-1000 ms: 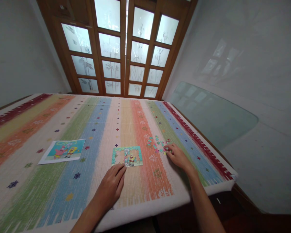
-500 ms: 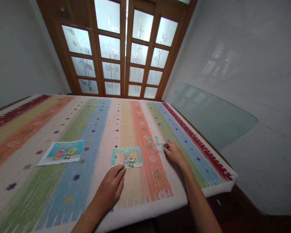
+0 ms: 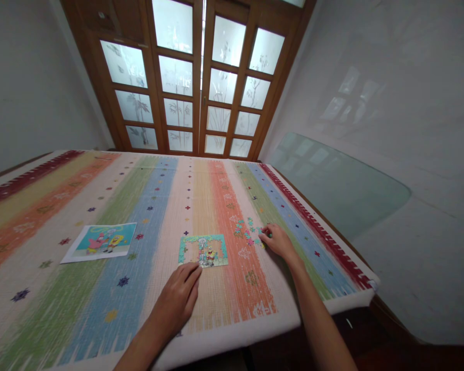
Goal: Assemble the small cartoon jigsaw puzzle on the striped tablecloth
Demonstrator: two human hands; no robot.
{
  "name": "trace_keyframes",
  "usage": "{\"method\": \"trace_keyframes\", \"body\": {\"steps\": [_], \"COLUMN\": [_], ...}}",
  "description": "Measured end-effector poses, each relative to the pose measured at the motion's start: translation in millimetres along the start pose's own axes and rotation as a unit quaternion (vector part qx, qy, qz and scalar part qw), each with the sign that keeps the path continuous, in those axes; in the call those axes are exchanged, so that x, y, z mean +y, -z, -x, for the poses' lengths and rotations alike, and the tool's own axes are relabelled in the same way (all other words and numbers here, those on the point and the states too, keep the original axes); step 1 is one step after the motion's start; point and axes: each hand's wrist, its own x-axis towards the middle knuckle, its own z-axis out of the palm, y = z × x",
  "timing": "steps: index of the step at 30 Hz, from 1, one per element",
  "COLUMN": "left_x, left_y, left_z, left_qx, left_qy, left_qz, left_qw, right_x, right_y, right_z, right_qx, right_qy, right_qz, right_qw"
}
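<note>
A partly assembled jigsaw puzzle with a teal border and cartoon figures lies flat on the striped cloth, with gaps in its picture area. My left hand rests at its lower left edge, fingers lying on the cloth and fingertips touching the border; no piece shows in it. To the right, several loose puzzle pieces, mostly teal with some pink, are scattered on the cloth. At their right side my right hand has thumb and fingers pinched together around a small teal puzzle piece, largely hidden by the fingertips.
A printed cartoon picture sheet lies on the left part of the tablecloth. The table's front edge is close to my forearms. Wooden doors with glass panes stand behind the table, and a wall runs along the right.
My right hand has shifted very slightly at the loose pieces. My left hand stays at the puzzle's edge, and the whole view has moved a little.
</note>
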Motion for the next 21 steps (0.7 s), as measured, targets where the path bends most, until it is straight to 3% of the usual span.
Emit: {"method": "trace_keyframes", "body": {"steps": [16,21], "left_x": [0,0], "left_y": [-0.1,1.5], "left_z": [0,0], "left_qx": [0.0,-0.005], "left_qy": [-0.002,0.008], "left_qz": [0.009,0.012], "left_qw": [1.0,1.0], "right_x": [4,-5], "right_y": [7,8], "right_z": [1,7], "right_qx": [0.008,-0.022], "right_qy": [0.029,0.088], "right_qz": [-0.03,-0.066], "right_qw": [0.999,0.994]}}
